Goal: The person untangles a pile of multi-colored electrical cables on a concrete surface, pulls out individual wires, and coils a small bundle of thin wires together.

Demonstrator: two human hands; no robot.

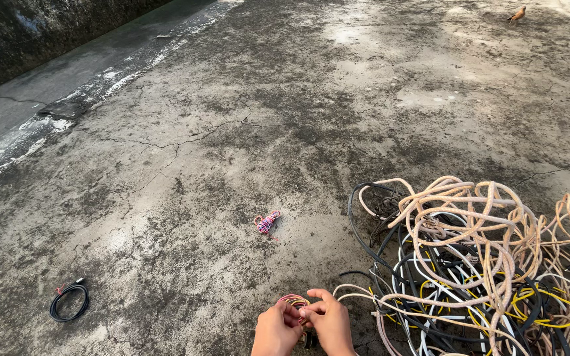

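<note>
At the bottom of the head view my left hand (276, 329) and my right hand (330, 323) meet over the concrete floor (232, 132). Together they pinch a small coil of thin pink and coloured wire (293, 301), fingers closed on it. Just to the right lies a big tangled heap of cables (483, 264): beige, white, black and yellow strands knotted together. One beige strand runs from the heap toward my right hand. A small pink wire bundle (266, 223) rests on the floor ahead of my hands.
A coiled black cable (68, 302) with a red end lies at the lower left. A shallow grey gutter (47, 86) and a dark wall run along the upper left. A small brown bird (516, 13) stands far off at the top right.
</note>
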